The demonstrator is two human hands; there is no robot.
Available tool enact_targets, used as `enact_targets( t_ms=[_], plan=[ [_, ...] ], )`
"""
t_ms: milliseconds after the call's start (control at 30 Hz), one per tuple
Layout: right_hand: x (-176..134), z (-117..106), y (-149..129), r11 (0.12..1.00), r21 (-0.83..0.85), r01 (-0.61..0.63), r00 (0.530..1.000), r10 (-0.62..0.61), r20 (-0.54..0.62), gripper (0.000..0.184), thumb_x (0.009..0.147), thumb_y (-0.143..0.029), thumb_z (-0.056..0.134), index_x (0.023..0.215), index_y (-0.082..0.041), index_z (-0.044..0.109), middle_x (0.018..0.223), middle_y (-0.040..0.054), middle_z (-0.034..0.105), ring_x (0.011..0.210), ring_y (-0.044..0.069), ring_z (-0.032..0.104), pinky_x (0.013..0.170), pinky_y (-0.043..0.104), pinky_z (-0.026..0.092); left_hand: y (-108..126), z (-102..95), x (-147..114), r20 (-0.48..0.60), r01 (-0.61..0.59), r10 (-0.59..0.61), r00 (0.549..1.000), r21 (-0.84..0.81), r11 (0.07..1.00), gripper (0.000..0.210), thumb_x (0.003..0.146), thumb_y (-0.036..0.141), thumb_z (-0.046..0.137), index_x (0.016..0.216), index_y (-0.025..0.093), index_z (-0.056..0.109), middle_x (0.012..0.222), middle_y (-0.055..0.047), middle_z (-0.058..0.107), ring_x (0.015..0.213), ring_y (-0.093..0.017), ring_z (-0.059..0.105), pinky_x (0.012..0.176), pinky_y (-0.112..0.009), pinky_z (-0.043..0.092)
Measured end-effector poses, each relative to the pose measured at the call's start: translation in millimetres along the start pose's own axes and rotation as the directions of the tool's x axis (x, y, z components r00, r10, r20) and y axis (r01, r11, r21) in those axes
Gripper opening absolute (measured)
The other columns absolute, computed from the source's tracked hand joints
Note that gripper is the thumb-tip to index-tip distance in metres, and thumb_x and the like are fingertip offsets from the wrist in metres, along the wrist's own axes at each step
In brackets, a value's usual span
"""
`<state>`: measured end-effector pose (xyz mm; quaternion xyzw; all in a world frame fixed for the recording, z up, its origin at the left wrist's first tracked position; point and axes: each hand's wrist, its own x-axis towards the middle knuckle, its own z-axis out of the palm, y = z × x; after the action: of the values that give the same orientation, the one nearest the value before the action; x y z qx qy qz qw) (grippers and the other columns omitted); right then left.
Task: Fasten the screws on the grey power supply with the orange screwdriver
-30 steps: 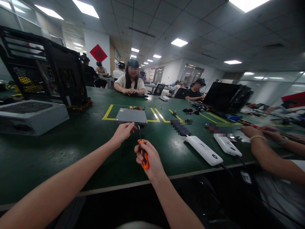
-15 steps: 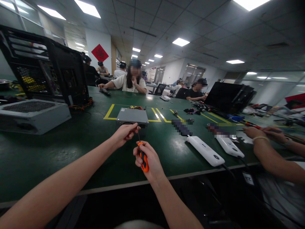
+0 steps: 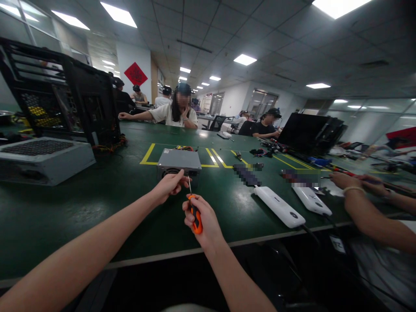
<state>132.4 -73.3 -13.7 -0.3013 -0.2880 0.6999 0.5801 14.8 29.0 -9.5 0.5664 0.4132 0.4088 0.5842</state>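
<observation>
My right hand (image 3: 204, 219) is wrapped round the orange and black handle of a screwdriver (image 3: 196, 221), whose thin shaft points up and away from me. Close to the shaft's tip, my left hand (image 3: 169, 186) has its fingers curled and the thumb pressed towards the forefinger; anything between them is too small to make out. Just beyond that hand, a grey computer power supply (image 3: 180, 159) sits on the green table, its near face partly covered by my fingers. Cables in several colours show behind it.
At the left, a second power supply (image 3: 45, 160) lies before an open black computer case (image 3: 65, 91). Two white power banks (image 3: 279, 207) with cords lie to the right. A co-worker's hands (image 3: 346, 180) work at the far right. Another person (image 3: 177, 110) sits opposite.
My left fingers have come slightly away from the screwdriver's tip, leaving more of the shaft visible. The person opposite has stretched an arm leftward, towards the black case.
</observation>
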Motion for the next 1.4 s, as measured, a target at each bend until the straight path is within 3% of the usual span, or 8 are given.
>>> enact_targets(
  t_ms=[200, 433, 633, 1033, 1400],
  plan=[
    [9.8, 2.4, -3.4, 0.999, 0.024, -0.022, 0.999, 0.023, -0.041, 0.014, 0.068, -0.019, 0.054, 0.081, -0.017, 0.049, 0.055, -0.0017, 0.058, 0.037, 0.003, 0.038, 0.035, 0.014, 0.026, -0.2, 2.1, -0.3, -0.019, 0.099, -0.099, 0.995, 0.000, 0.995, 0.041, 0.086, 0.039, 0.035, 0.093, 0.007, 0.059, 0.071, -0.006, 0.060, 0.036, -0.002, 0.036, 0.035, -0.017, 0.012],
    [17.4, 5.8, -2.0, 0.998, 0.039, -0.052, 0.995, 0.055, -0.078, 0.011, 0.070, -0.018, 0.054, 0.080, -0.017, 0.049, 0.054, -0.0013, 0.057, 0.036, 0.004, 0.038, 0.035, 0.013, 0.027, -4.7, 0.3, 3.8, -0.004, 0.067, -0.067, 0.998, -0.003, 0.998, 0.030, 0.079, 0.033, 0.046, 0.097, 0.012, 0.057, 0.081, -0.007, 0.063, 0.038, -0.002, 0.038, 0.034, -0.015, 0.016],
    [18.3, 6.6, -2.0, 0.996, 0.055, -0.065, 0.994, 0.070, -0.085, 0.005, 0.074, -0.016, 0.051, 0.079, -0.017, 0.049, 0.054, -0.0012, 0.057, 0.035, 0.004, 0.038, 0.034, 0.013, 0.027, -6.1, -0.2, 5.6, 0.008, 0.061, -0.061, 0.998, 0.024, 0.998, 0.031, 0.081, 0.034, 0.044, 0.094, 0.011, 0.059, 0.088, -0.010, 0.064, 0.037, -0.001, 0.036, 0.033, -0.016, 0.016],
    [21.3, 9.8, -2.9, 0.990, 0.127, -0.062, 0.995, 0.071, -0.070, 0.005, 0.078, -0.014, 0.044, 0.077, -0.015, 0.049, 0.055, -0.0021, 0.055, 0.036, 0.002, 0.038, 0.035, 0.012, 0.028, -7.1, 5.9, 2.4, 0.121, 0.048, -0.048, 0.991, 0.007, 0.999, 0.037, 0.075, 0.042, 0.056, 0.091, 0.009, 0.063, 0.071, -0.006, 0.063, 0.037, -0.001, 0.034, 0.035, -0.016, 0.017],
    [-3.9, -4.3, -19.8, 0.994, 0.112, -0.002, 1.000, 0.002, 0.003, 0.011, 0.072, -0.018, 0.055, 0.081, -0.016, 0.051, 0.059, -0.0017, 0.057, 0.038, 0.002, 0.036, 0.036, 0.012, 0.026, -5.5, -3.0, 5.5, 0.045, 0.146, -0.143, 0.989, -0.065, 0.987, 0.033, 0.083, 0.036, 0.044, 0.090, 0.010, 0.061, 0.082, -0.011, 0.066, 0.037, -0.002, 0.031, 0.033, -0.017, 0.013]
  ],
)
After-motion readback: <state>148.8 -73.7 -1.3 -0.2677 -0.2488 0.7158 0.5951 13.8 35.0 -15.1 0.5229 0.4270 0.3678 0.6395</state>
